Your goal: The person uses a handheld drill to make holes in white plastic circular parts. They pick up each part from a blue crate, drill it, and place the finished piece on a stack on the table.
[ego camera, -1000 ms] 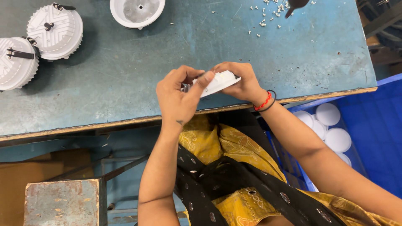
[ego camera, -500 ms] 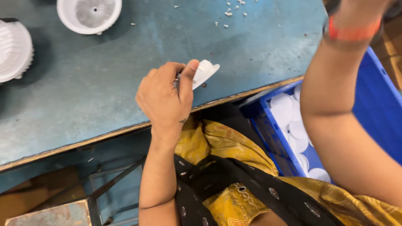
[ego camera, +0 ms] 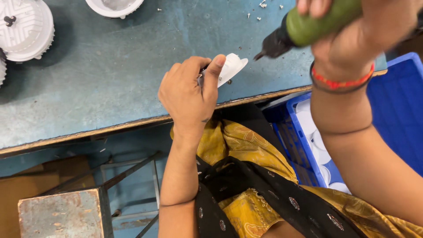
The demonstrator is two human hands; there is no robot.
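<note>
My left hand pinches a small white plastic disc and holds it tilted over the front edge of the blue-green workbench. My right hand grips a green-handled power screwdriver at the upper right. Its black tip points down-left and ends just right of the disc, not touching it. A red thread band circles my right wrist.
White ribbed round housings sit at the bench's far left, and a white cup-shaped housing is at the top. Small screws lie scattered near the top. A blue crate with white discs stands at my right. A metal stool is at lower left.
My right hand let go of the disc, swung up and out to the right, and came back holding the green screwdriver. My left hand kept the disc over the bench edge.
</note>
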